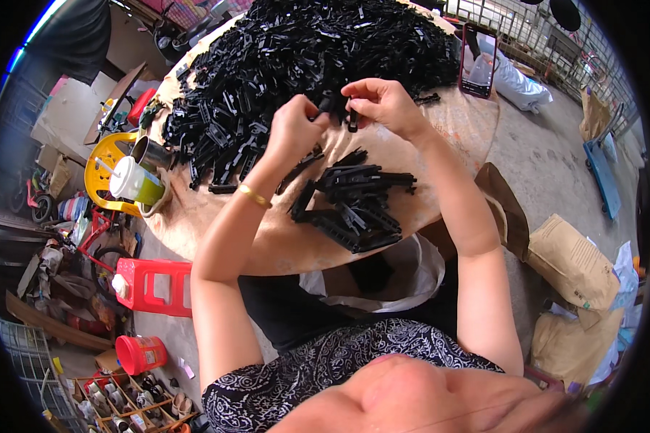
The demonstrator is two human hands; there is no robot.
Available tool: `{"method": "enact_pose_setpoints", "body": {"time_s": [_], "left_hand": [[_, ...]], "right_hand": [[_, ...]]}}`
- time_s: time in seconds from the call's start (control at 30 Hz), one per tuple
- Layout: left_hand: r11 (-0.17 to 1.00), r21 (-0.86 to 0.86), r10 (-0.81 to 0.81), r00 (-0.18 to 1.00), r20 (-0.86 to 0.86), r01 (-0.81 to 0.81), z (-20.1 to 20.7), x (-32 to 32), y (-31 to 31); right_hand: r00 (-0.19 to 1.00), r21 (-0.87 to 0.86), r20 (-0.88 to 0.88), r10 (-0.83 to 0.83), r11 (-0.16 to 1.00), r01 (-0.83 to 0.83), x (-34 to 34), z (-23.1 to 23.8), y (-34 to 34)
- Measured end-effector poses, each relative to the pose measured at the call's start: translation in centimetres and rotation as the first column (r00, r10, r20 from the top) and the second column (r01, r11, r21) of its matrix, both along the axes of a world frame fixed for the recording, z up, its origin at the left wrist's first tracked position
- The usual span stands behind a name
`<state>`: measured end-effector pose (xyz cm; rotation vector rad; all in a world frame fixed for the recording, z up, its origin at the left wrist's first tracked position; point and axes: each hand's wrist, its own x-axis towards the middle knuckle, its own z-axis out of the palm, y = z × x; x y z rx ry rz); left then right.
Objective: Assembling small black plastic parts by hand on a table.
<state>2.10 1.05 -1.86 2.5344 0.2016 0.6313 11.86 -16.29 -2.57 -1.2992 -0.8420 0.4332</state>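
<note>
A big heap of black plastic pieces (318, 50) covers the far part of a round table (267, 238) draped in peach cloth. Just in front of the heap, both my hands are raised close together. My left hand (296, 124), with a gold bangle at its wrist, is closed on a small black plastic piece (325, 105). In my right hand (383, 107) a short black plastic strip (352, 119) is pinched between thumb and fingers, hanging downward. Nearer me, between my forearms, lies a smaller pile of long black plastic pieces (357, 202).
A phone (478, 61) stands upright at the table's right edge. On the left, a lidded cup with a straw (131, 179) stands by a yellow plastic chair (101, 177). A red jerrycan (154, 287) and red bucket (141, 353) are below. An open white sack (419, 274) hangs at my lap.
</note>
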Motion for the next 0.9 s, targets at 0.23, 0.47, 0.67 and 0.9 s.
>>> {"method": "enact_pose_setpoints", "body": {"time_s": [0.23,0.47,0.67,0.9], "left_hand": [[0.38,-0.909,-0.245,0.966,0.081,0.172,0.3,-2.6,1.3],[0.49,-0.869,-0.15,0.989,-0.014,0.062,1.0,-3.0,0.4],[0.212,-0.971,-0.226,0.972,0.063,0.112,1.2,-3.2,0.7],[0.039,-0.999,-0.234,0.972,-0.012,-0.003,2.0,-3.6,0.4]], "right_hand": [[0.998,0.198,0.058,-0.021,0.98,0.009,-1.6,0.9,0.4],[0.955,0.284,0.259,-0.145,0.956,0.068,-2.8,0.2,1.2],[0.849,0.224,0.479,-0.222,0.966,0.126,-2.7,0.1,1.0],[0.762,0.279,0.589,-0.268,0.953,0.12,-3.4,0.1,1.2]]}}
